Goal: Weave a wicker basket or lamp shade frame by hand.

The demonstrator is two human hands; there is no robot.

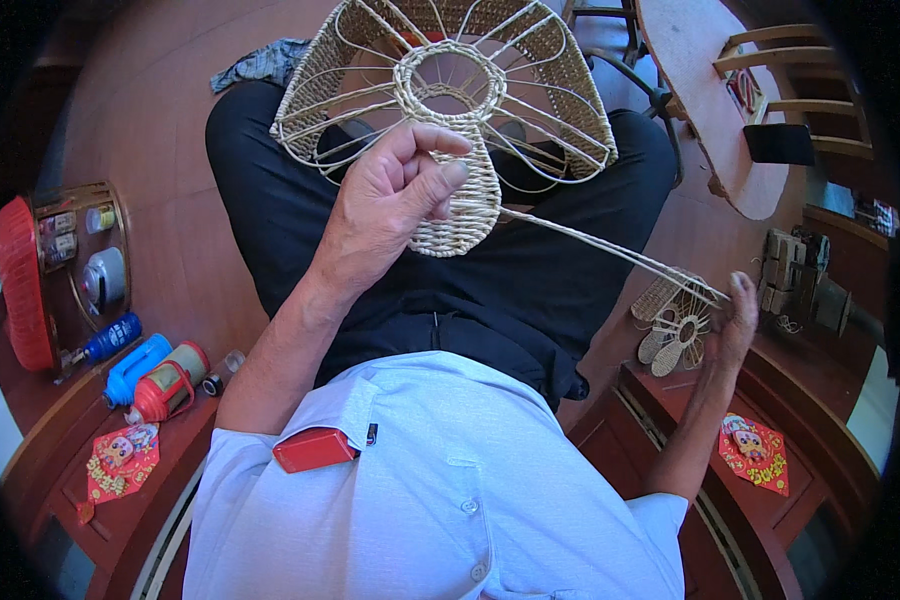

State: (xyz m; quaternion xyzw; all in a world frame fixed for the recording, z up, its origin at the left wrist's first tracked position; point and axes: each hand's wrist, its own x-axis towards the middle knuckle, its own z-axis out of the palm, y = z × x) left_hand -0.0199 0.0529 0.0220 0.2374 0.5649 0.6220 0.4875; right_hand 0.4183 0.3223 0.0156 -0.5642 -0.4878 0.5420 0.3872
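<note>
A basket-like frame of straw-coloured woven cord (590, 110) rests across my knees, with a wrapped ring and wire loops spreading from it. One loop, hanging toward me, is filled in as a woven petal (455, 235). My left hand (390, 195) is at that petal, fingers curled and thumb bent at its left edge; its grip is partly hidden. From the petal's right edge a doubled straw cord (610, 248) runs taut out to the right. My right hand (735, 320) is closed on the far end of this cord, arm stretched out to the side.
On the floor to the right lies a woven flower-shaped piece (678, 330). A wooden board (715, 100) and a chair (790, 60) stand at the far right. Red and blue flasks (165, 380) and a small rack (80, 250) are at the left. A crumpled cloth (260, 65) lies beyond my left knee.
</note>
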